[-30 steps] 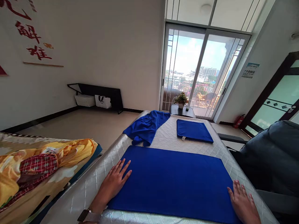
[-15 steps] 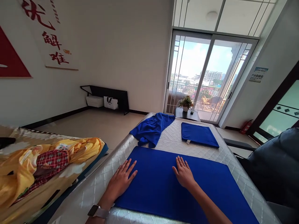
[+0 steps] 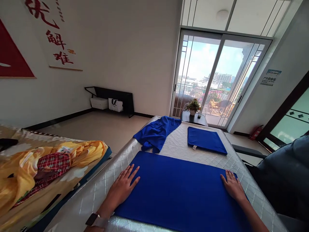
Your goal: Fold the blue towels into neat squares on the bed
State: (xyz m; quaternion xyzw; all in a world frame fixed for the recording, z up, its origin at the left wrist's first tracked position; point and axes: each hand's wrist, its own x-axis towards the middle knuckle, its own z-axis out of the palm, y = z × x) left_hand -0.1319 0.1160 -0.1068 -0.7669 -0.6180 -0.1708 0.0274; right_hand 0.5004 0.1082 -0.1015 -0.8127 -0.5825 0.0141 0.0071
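A large blue cloth (image 3: 178, 190), folded into a smooth flat rectangle, lies on a silvery quilted mattress (image 3: 177, 137). My left hand (image 3: 124, 183) rests flat at the cloth's left edge, fingers spread, with a watch on the wrist. Over at the right edge, my right hand (image 3: 233, 185) lies palm down on the cloth with its fingers stretched out. Neither hand grips anything. Beyond the cloth are a smaller folded blue cloth (image 3: 206, 140) with a white tag and a crumpled blue cloth (image 3: 158, 132) at the mattress's left side.
To the left stands another bed with a yellow patterned blanket (image 3: 89, 151). A small table (image 3: 194, 119) with a potted plant (image 3: 193, 106) is past the mattress's far end. A dark padded chair (image 3: 287, 170) is close on the right. A black bench (image 3: 113, 95) stands by the wall.
My right hand has slid across the cloth from its middle to its right edge. My left hand has stayed almost in place at the left edge.
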